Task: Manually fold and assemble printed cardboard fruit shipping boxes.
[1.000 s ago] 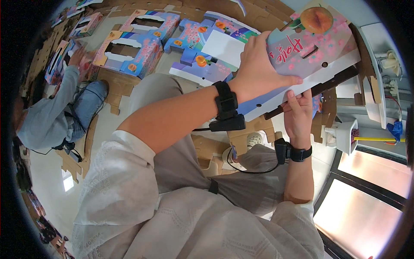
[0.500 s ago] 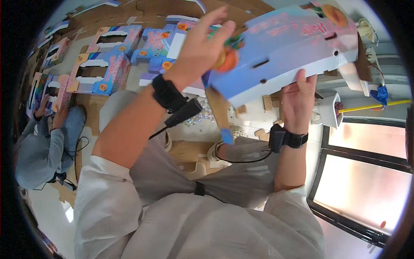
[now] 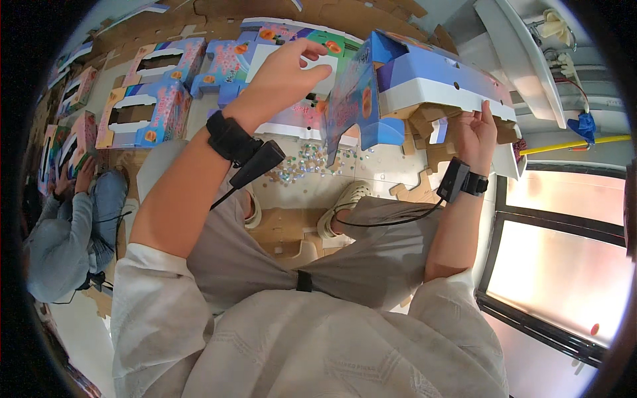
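We judge folding partly done: the blue printed carton (image 3: 424,86), upper centre-right, has its panels raised but unclosed, right hand (image 3: 474,132) grasping its underside, left hand (image 3: 285,73) released, fingers spread beside its flap.

A single head-worn fisheye view looks steeply down over the person's chest and lap, close to both forearms. It faces forward to the floor (image 3: 371,179) ahead. Straight edges bow near the dark circular rim. No second view overlaps.
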`<state>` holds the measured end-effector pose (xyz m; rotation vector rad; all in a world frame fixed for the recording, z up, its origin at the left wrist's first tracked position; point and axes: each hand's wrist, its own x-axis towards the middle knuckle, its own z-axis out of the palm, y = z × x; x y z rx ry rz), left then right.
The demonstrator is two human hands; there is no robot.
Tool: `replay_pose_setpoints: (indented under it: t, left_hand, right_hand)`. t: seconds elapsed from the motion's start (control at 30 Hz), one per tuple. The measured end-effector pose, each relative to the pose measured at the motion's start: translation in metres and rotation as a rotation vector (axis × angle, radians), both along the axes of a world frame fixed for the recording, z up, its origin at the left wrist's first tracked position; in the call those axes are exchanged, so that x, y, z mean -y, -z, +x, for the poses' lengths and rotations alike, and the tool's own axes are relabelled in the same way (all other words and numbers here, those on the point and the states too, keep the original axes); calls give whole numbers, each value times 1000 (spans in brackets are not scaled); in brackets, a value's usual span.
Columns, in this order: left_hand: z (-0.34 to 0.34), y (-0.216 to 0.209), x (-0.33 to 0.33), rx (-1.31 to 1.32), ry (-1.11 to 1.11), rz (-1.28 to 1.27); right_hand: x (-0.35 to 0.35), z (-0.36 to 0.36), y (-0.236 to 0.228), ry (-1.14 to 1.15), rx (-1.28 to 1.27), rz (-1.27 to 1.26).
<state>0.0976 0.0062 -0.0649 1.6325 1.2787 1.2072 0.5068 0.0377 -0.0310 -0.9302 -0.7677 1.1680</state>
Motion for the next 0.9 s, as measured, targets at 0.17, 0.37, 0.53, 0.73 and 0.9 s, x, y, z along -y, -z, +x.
replay_pose_setpoints:
  t: [0.17, 0.37, 0.53, 0.73, 0.9]
  left_hand:
    - [3, -11, 4, -70, 112, -177]
    - [8, -34, 15, -94, 836, -727]
    - [50, -4, 50, -24, 814, -469]
    - [49, 1, 40, -1, 167, -117]
    - [38, -14, 17, 200, -174, 308]
  right_hand:
    - [-6, 19, 3, -6, -510, -41]
    - [-2, 16, -6, -196, -576, -56]
    - [1, -6, -15, -8, -583, -89]
    - [-1, 13, -13, -19, -660, -85]
    - [5, 5, -11, -83, -519, -84]
